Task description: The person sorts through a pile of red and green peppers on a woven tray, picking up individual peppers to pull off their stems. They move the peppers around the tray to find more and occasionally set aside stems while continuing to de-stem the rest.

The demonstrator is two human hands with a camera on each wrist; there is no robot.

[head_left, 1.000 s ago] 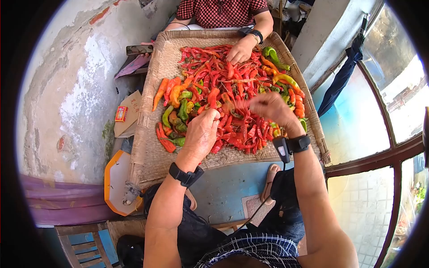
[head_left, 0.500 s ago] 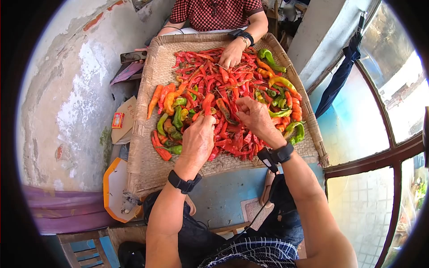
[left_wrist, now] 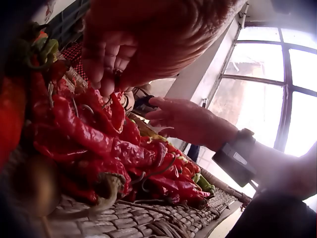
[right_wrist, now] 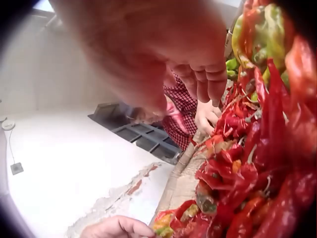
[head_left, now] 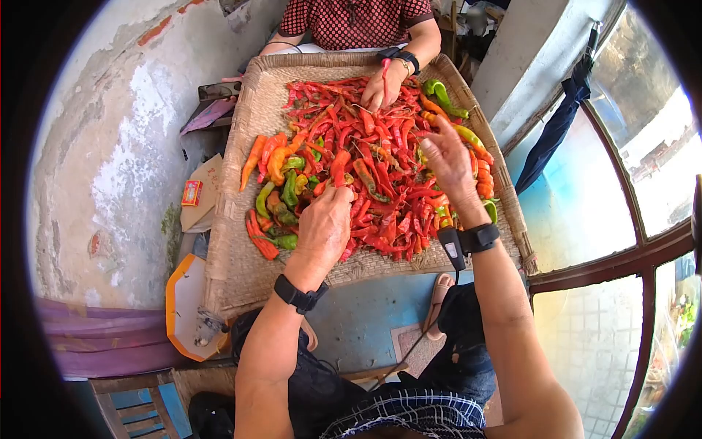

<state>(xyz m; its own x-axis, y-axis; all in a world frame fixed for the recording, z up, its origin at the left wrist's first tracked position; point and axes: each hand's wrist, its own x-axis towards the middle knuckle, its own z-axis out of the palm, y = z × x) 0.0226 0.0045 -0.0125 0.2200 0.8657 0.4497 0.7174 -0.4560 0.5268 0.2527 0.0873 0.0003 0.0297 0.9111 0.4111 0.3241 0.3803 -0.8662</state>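
Note:
My left hand [head_left: 325, 225] is over the near side of the pepper pile, its thumb and fingers pinching the stem end of a red chili pepper [head_left: 340, 167] that points away from me. In the left wrist view its fingers [left_wrist: 106, 67] curl down close over wrinkled red peppers [left_wrist: 81, 129]. My right hand [head_left: 450, 162] hovers above the right part of the pile, fingers extended and blurred, thumb apart. The right wrist view shows its fingers [right_wrist: 203, 82] loosely bent, with nothing visible between them.
A woven tray [head_left: 238, 271] holds the red heap, with green and orange peppers [head_left: 281, 194] along its sides. Across it, another person's hand [head_left: 382, 89] is among the peppers, a red one against it. A peeling wall [head_left: 110, 183] stands left; windows [head_left: 585, 329] and a folded umbrella [head_left: 556, 124] are right.
My right hand came in close to the left hand, then moved away to the right and farther over the pile. The left hand keeps its pinch on the pepper, nearly in place.

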